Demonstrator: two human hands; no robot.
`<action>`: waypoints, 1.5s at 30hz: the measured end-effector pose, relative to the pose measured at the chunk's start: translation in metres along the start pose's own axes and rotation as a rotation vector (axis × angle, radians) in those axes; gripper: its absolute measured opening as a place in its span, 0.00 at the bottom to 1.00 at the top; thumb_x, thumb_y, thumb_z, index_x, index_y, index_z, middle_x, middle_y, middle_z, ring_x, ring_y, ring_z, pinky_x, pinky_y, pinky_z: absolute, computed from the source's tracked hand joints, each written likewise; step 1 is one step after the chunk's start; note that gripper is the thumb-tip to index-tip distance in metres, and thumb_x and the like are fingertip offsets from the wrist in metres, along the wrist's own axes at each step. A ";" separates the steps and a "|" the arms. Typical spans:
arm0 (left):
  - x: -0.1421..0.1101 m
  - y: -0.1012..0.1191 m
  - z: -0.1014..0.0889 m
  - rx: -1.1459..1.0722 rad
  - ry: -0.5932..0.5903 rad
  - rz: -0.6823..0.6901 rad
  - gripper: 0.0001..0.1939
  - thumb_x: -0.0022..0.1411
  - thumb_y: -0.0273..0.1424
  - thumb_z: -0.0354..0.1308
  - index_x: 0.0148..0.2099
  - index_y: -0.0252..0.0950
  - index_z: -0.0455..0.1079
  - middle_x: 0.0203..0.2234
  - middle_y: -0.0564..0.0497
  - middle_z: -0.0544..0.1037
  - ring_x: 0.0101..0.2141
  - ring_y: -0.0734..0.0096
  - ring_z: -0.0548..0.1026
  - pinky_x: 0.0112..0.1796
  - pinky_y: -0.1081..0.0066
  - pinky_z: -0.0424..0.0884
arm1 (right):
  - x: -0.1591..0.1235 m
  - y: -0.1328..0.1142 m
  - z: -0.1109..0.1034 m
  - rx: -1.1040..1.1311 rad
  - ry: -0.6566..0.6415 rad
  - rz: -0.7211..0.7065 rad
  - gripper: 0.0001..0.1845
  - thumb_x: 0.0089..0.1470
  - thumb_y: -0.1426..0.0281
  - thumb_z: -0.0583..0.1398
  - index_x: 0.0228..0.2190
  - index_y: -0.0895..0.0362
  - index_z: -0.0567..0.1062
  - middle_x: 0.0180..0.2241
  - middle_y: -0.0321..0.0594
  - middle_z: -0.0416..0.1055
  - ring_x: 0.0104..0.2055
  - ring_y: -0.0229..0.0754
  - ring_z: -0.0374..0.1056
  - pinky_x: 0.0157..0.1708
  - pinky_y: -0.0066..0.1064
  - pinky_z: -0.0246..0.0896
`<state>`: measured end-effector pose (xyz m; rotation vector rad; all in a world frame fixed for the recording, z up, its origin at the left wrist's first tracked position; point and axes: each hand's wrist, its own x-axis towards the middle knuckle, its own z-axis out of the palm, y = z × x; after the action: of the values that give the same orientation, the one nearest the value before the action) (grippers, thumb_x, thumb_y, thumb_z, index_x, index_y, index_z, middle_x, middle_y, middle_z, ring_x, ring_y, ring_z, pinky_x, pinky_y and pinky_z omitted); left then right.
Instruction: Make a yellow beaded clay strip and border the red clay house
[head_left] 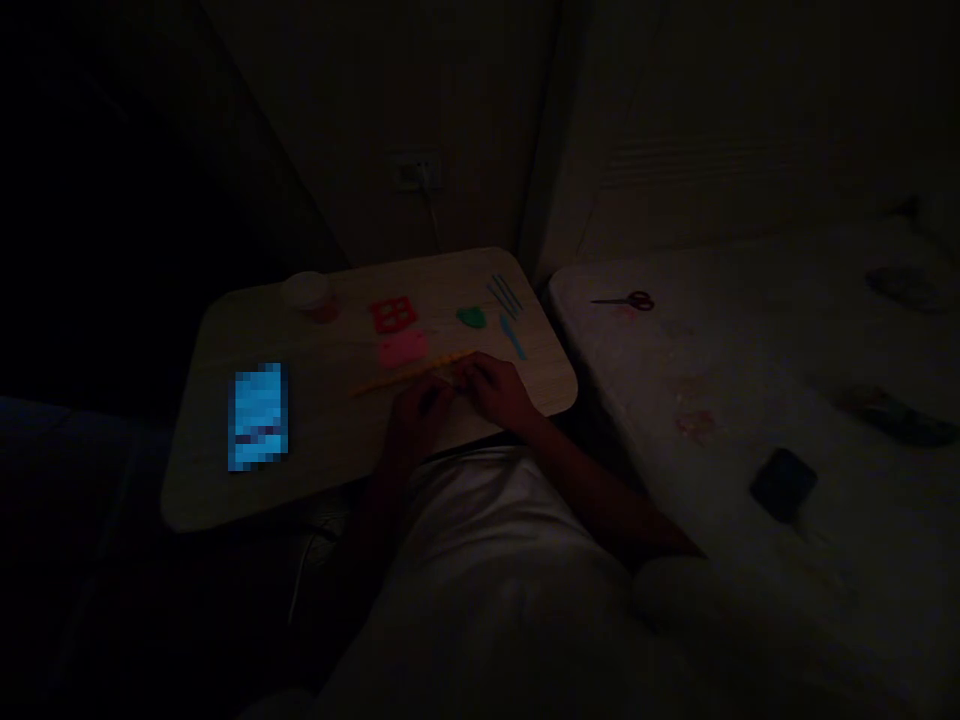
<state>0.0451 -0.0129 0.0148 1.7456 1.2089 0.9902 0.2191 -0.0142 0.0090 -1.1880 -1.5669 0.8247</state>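
Both hands sit close together near the front edge of the little table, and honestly it's so dark that the fingers are hard to read. The right hand (496,388) has its fingers curled down over the right end of a long yellow-orange strip (409,373), looks like clay rolled thin, so it's touching it at least; whether it's actually pinched tight I can't tell. The left hand (417,408) rests just beside it at about 8 o'clock, fingers bent and together, lying on or right against the same strip, again too dim to say if it's gripping. The strip itself runs from the hands out toward 9 o'clock, slightly tilted, flat on the wooden table (225,480). Just past the strip at 12 o'clock is a pink slab (403,348), and behind that a red cutter frame (393,314) with holes in it. At roughly 1 o'clock from the hands there's a green lump (472,317), a light blue tool (512,336) just beside it, and a few thin sticks (504,292) farther back. A small lidded tub (310,294) stands at the far left, around 10 o'clock. A glowing blue screen (258,416) lies well apart at 9 o'clock. Off the table at 2 o'clock, scissors (626,300) lie on a pale bed (750,330), and a dark phone-like thing (783,484) sits at 4 o'clock.
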 end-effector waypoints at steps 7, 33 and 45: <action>0.001 -0.003 0.001 0.009 0.003 0.010 0.11 0.62 0.39 0.57 0.33 0.36 0.74 0.26 0.53 0.77 0.29 0.70 0.72 0.33 0.72 0.68 | 0.000 0.002 0.000 0.014 -0.006 0.020 0.13 0.65 0.64 0.54 0.33 0.56 0.76 0.30 0.38 0.75 0.33 0.40 0.70 0.38 0.30 0.63; 0.001 -0.001 -0.001 0.001 0.009 0.000 0.11 0.60 0.39 0.58 0.34 0.36 0.74 0.26 0.53 0.77 0.29 0.70 0.72 0.32 0.72 0.68 | -0.001 0.004 0.002 -0.010 -0.016 0.013 0.14 0.64 0.62 0.56 0.32 0.57 0.77 0.30 0.37 0.76 0.32 0.39 0.70 0.36 0.28 0.62; 0.001 -0.004 -0.001 -0.002 -0.005 0.001 0.12 0.61 0.39 0.58 0.34 0.37 0.74 0.27 0.53 0.77 0.29 0.70 0.72 0.32 0.72 0.68 | 0.000 0.006 0.002 -0.048 -0.021 0.018 0.15 0.64 0.62 0.56 0.31 0.56 0.77 0.29 0.37 0.76 0.32 0.39 0.70 0.35 0.28 0.60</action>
<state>0.0429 -0.0110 0.0113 1.7460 1.2034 0.9875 0.2188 -0.0126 0.0029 -1.2334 -1.6030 0.8171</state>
